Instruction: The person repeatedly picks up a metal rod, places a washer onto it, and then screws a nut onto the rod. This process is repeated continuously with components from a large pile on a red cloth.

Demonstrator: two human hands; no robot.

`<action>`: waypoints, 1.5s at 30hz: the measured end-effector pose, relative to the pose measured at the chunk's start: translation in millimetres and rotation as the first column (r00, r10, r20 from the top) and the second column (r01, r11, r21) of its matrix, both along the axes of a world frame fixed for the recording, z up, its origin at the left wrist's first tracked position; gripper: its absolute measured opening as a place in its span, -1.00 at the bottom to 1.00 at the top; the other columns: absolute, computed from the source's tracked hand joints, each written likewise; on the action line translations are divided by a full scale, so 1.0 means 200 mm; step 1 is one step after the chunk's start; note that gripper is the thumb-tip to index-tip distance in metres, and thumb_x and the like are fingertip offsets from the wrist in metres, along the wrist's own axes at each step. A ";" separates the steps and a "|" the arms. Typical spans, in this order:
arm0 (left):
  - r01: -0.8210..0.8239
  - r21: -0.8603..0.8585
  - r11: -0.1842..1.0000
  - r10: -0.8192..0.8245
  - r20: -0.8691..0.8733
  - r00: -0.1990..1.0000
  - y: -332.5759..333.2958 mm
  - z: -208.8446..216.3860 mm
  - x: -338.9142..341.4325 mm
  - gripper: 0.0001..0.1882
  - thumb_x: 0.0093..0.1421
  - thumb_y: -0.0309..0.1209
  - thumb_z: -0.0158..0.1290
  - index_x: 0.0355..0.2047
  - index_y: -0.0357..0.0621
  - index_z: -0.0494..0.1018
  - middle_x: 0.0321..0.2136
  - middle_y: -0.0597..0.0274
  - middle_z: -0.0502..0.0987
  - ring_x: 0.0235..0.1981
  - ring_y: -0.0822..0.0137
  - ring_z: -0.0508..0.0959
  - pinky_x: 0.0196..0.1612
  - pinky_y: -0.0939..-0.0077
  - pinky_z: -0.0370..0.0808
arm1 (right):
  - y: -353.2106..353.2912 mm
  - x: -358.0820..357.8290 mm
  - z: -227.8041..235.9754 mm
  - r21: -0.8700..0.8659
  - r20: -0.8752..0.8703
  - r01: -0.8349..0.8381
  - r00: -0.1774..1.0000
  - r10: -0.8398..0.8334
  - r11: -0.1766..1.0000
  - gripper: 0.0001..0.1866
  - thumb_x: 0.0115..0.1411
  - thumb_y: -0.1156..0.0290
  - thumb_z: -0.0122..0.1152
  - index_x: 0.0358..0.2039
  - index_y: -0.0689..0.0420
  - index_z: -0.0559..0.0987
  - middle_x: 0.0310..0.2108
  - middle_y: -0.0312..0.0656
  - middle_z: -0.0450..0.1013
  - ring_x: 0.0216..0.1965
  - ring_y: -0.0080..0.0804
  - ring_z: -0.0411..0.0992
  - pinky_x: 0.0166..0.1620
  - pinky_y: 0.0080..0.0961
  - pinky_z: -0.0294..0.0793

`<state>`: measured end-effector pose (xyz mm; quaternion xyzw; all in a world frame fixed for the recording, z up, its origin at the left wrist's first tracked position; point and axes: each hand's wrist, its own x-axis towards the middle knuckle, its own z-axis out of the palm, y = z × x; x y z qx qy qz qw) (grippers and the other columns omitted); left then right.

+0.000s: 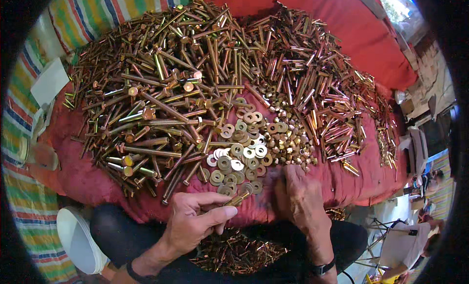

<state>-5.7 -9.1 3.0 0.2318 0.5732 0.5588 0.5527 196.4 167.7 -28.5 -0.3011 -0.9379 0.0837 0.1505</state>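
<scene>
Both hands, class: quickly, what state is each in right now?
Left hand: closed, holding a brass-coloured fastener.
Right hand: beside the small nuts; its grip cannot be told.

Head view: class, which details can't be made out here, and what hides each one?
- Head view: anything the right hand may hold; its own knuckles hide the fingertips.
- Head view: the near end of the metal piece; the left hand covers it.
- Head view: the bottom of the bolt pile; upper bolts cover it.
- Head view: small background items near the right rim; too small and blurred.
</scene>
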 end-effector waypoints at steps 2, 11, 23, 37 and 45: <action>0.015 -0.042 0.999 -0.015 0.016 1.000 -0.01 0.01 0.00 -0.71 0.29 -0.42 0.28 -0.08 -0.40 0.65 -0.63 0.35 0.56 -0.68 0.64 0.38 -0.63 0.67 0.17 | 0.00 0.01 0.02 -0.070 0.017 0.026 1.000 -0.025 0.997 -0.79 0.22 0.50 0.28 -0.16 0.21 0.48 -0.38 0.08 0.49 -0.34 0.17 0.54 -0.32 -0.01 0.51; 0.034 -0.062 0.997 -0.030 0.067 0.997 0.00 0.00 0.00 -0.69 0.29 -0.39 0.29 -0.08 -0.42 0.65 -0.62 0.31 0.58 -0.67 0.63 0.42 -0.64 0.68 0.19 | 0.00 0.03 0.02 -0.171 -0.015 0.029 0.999 -0.032 0.985 -0.85 0.30 0.53 0.21 -0.16 0.22 0.47 -0.33 0.10 0.50 -0.29 0.19 0.53 -0.22 -0.05 0.53; 0.073 -0.030 0.997 -0.075 -0.091 0.993 0.03 -0.01 0.01 -0.71 0.28 -0.37 0.31 -0.11 -0.37 0.67 -0.57 0.39 0.55 -0.61 0.66 0.40 -0.57 0.68 0.24 | -0.09 0.03 0.25 -0.919 -0.342 -0.163 0.783 -0.520 0.359 -0.78 0.30 0.57 0.33 -0.11 0.46 0.65 -0.34 -0.06 0.63 -0.33 -0.23 0.67 -0.27 -0.35 0.69; 0.247 -0.018 0.969 -0.218 0.413 0.884 0.00 -0.05 -0.03 -0.75 0.31 -0.38 0.27 -0.20 -0.40 0.66 -0.64 0.35 0.49 -0.69 0.59 0.34 -0.62 0.63 0.16 | -0.19 0.03 0.26 -0.621 -0.439 -0.367 0.895 0.081 0.693 -0.65 0.11 0.57 0.49 -0.05 0.17 0.73 -0.18 -0.08 0.65 -0.19 -0.21 0.67 -0.10 -0.40 0.67; 0.284 0.073 0.956 -0.280 -0.068 0.958 -0.01 -0.05 -0.02 -0.79 0.28 -0.38 0.30 -0.22 -0.32 0.70 -0.58 0.32 0.61 -0.62 0.49 0.52 -0.57 0.53 0.38 | -0.21 0.04 0.27 -0.733 -0.363 -0.283 0.932 -0.003 0.619 -0.77 0.18 0.48 0.47 -0.14 0.19 0.71 -0.27 -0.13 0.65 -0.25 -0.25 0.67 -0.20 -0.42 0.63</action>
